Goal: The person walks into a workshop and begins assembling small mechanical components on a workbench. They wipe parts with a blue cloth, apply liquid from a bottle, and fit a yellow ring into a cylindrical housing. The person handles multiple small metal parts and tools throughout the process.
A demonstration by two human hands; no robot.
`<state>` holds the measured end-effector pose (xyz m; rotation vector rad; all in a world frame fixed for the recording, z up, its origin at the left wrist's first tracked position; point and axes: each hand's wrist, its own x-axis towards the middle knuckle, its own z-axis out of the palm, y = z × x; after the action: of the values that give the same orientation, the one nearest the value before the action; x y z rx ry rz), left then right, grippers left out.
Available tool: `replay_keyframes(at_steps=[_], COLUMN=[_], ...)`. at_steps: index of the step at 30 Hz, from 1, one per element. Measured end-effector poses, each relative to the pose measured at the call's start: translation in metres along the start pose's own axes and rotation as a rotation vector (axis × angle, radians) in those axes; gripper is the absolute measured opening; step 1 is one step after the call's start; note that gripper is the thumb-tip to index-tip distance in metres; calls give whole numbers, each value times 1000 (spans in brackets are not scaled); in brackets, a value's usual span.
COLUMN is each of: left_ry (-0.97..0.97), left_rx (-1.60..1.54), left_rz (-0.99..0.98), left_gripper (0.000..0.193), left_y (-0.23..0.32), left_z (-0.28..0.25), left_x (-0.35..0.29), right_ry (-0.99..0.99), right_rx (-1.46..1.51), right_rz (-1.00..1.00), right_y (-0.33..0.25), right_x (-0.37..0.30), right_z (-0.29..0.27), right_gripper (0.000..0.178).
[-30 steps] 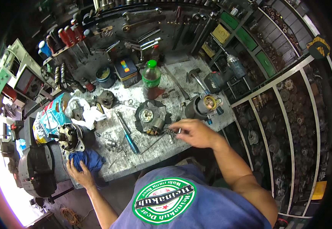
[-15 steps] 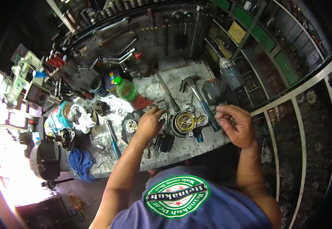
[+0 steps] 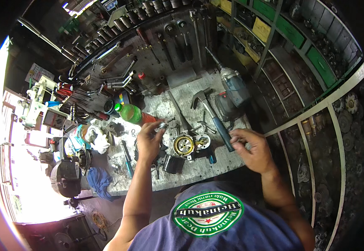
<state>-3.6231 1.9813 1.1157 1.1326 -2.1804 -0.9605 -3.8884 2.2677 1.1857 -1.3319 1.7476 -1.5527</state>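
My left hand [image 3: 149, 140] is raised over the bench, thumb and fingers pinched on a small shiny metal part [image 3: 162, 125]. Just right of it lies a round metal gear housing [image 3: 183, 144] with a yellow toothed ring inside. A dark block [image 3: 173, 164] sits at the near side of that housing. My right hand [image 3: 254, 151] hovers by the bench's right edge, its fingers curled together; whatever they hold is too small to name. Close to its fingertips is the blue handle of a claw hammer [image 3: 222, 129], which lies on the bench.
Behind the hammer stands a cordless impact wrench [image 3: 233, 90]. A green-capped bottle of red liquid [image 3: 129, 113] is beyond my left hand. A blue-handled tool [image 3: 127, 161], white rags [image 3: 97, 138] and a blue cloth [image 3: 99, 181] lie left. Shelves [image 3: 315, 108] line the right side.
My left hand has lifted from among the parts and now pinches a small shiny piece. My right hand stays curled beside the hammer handle. The view has shifted a little.
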Motion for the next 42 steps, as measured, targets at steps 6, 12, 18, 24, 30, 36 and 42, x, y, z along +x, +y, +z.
replay_keyframes(at_steps=[6,12,18,24,30,36,42], left_ry=[-104,-142,-83,-233,-263,-237,-255], left_rx=[-508,-440,-157,-176,-205,-188,-164], left_rz=[339,355,441,261,262,275,257], left_gripper=[32,36,86,125,120,121,122], left_y=[61,81,75,45,29,26,28], left_z=[-5,-5,-6,8,23,23,23], left_x=[-54,-67,-72,-68,-71,-73,-72], right_ry=[-218,-168,-139,-72,-125,-175,-289], right_rx=[171,288,478,-280,-423,-518,-572], right_rz=[-28,67,273,65,66,-29,10], right_y=[-17,-16,-9,-7,-9,-7,-14], right_x=[16,20,7,20,27,33,49], right_z=[73,108,108,98,107,112,101], right_gripper=[61,44,35,36,34,33,31])
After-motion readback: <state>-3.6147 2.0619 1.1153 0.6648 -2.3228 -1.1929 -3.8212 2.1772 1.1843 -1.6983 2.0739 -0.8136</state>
